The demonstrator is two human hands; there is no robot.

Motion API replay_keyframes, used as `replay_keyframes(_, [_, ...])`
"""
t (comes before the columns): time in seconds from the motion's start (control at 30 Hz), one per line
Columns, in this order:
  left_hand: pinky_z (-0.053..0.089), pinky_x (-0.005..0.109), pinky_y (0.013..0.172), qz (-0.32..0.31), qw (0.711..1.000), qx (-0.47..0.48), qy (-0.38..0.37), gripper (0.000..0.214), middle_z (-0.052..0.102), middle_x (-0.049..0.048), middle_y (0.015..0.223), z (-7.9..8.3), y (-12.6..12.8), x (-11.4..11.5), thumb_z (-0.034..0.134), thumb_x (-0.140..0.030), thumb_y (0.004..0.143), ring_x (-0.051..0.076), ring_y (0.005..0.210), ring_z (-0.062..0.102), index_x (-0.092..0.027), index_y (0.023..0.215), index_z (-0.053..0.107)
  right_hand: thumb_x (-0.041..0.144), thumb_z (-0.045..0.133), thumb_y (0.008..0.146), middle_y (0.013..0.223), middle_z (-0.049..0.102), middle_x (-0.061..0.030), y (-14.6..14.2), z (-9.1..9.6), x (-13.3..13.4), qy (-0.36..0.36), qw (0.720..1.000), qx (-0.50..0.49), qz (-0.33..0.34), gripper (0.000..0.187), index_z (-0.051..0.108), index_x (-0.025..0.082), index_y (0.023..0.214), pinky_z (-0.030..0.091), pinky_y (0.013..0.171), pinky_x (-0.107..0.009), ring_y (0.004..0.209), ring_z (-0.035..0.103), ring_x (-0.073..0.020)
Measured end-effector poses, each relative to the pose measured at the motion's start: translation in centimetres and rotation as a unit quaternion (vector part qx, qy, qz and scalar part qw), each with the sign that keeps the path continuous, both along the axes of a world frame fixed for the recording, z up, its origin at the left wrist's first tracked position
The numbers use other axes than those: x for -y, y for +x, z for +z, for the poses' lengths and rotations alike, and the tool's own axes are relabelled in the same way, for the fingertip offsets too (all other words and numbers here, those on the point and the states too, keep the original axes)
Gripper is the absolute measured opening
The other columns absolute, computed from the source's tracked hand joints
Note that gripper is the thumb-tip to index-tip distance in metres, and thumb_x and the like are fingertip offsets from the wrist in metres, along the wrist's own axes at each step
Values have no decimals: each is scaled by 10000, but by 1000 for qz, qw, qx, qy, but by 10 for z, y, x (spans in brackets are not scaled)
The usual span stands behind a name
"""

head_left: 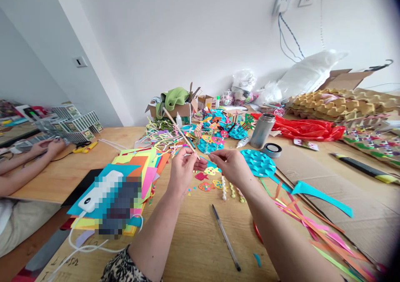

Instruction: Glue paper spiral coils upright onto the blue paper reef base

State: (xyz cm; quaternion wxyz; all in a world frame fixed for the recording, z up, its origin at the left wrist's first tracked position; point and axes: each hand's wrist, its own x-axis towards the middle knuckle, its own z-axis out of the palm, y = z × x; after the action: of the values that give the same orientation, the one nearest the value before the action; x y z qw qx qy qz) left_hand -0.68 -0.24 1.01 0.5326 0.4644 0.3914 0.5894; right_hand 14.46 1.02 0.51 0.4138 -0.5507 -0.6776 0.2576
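Head view: left hand point(183, 170) holds stick point(179, 130); bare tabletop point(193, 236) surrounds the pen point(225, 237).

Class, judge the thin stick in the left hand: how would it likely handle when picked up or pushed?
The stick is probably stiff, jutting straight from the left hand without sagging. Its thinness suggests it is light, perhaps easily snapped.

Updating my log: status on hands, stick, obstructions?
Left hand holding thin stick. Right hand pinched, contents unclear. Fish cutouts and pen lying close, possibly in the way.
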Motion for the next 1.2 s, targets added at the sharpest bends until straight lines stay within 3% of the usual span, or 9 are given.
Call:
replay_keyframes(0.13, [509, 254, 600, 5, 999, -30, 25, 190, 681, 25, 639, -3, 0, -1, 705, -294, 707, 128, 573, 631, -142, 810, 657, 360, 516, 820, 586, 621, -25, -4, 4, 3, 2, 1000, 14, -11, 285, 715, 163, 770, 342, 441, -231, 468, 501, -119])
replay_keyframes(0.27, [516, 252, 639, -21, 999, -25, 11, 173, 704, 44, 686, -3, 1, 0, 723, -231, 678, 138, 636, 658, -127, 807, 672, 329, 524, 799, 558, 594, -19, -7, 5, 4, -9, 999, -30, -22, 269, 715, 141, 799, 325, 405, -221, 422, 460, -101])
replay_keyframes(0.5, [512, 254, 611, -52, 998, 29, 3, 314, 701, 14, 659, 1, -5, 2, 738, -215, 658, 132, 588, 647, -161, 892, 535, 348, 599, 767, 581, 596, -8, -8, 9, 6, -21, 989, -120, 81, 266, 720, 120, 830, 322, 364, -197, 406, 413, -65])
replay_keyframes(0.63, [516, 243, 618, -65, 998, 7, -2, 288, 699, 31, 673, 0, -9, -2, 725, -221, 669, 122, 595, 643, -123, 909, 597, 368, 628, 756, 597, 606, -7, -6, 10, 6, -44, 978, -161, 124, 262, 734, 139, 824, 326, 354, -194, 411, 401, -58])
replay_keyframes(0.87, [529, 244, 604, -10, 997, -57, 43, 199, 700, 33, 675, -1, -7, -2, 689, -223, 711, 126, 593, 647, -120, 880, 666, 441, 681, 721, 632, 619, -15, -3, 11, 7, -101, 949, -235, 186, 327, 729, 143, 845, 361, 389, -193, 452, 430, -60])
replay_keyframes(1.03, [550, 279, 690, 27, 982, -138, 123, 163, 711, 56, 774, -9, -5, -1, 627, -222, 780, 160, 713, 672, -141, 913, 675, 483, 693, 703, 495, 464, 45, -7, 9, 7, -106, 933, -300, 170, 357, 681, 129, 746, 295, 369, -194, 407, 374, -49])
replay_keyframes(1.2, [531, 259, 682, 42, 958, -218, 180, 216, 694, 53, 824, -12, -6, -3, 595, -218, 811, 149, 728, 648, -163, 1006, 673, 473, 695, 700, 495, 441, 50, -7, 7, 5, -114, 926, -320, 164, 347, 633, 133, 676, 269, 368, -200, 402, 353, -46])
